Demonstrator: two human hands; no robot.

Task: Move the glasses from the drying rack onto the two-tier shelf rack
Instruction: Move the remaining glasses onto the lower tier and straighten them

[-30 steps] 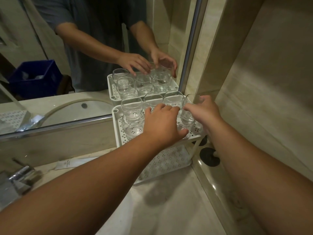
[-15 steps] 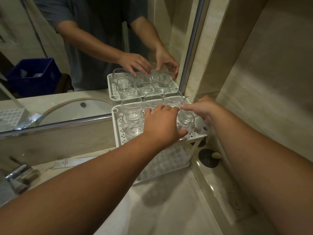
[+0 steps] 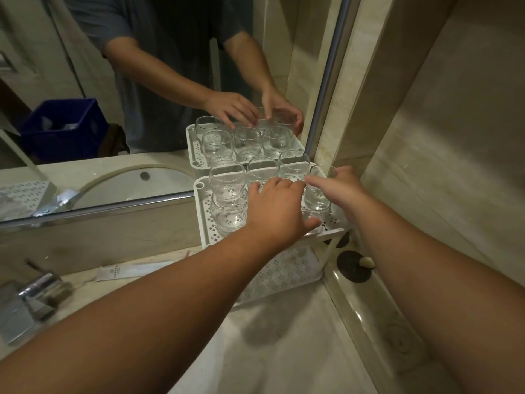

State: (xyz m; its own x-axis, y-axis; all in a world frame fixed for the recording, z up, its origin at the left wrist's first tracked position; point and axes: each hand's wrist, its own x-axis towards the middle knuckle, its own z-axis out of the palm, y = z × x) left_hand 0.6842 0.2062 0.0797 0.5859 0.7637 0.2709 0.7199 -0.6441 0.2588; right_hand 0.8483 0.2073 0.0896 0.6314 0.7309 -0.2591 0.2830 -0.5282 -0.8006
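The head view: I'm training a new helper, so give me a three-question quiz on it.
1. True or false: the clear drinking glasses stand on the top tier of the white perforated two-tier shelf rack.
2. Which hand touches the rightmost glass? A left hand B right hand
3. The rack's lower tier holds ___ glasses.

Key: 1 true; 2 B; 3 no.

A mirror reflects a blue crate; a chrome faucet stands left.
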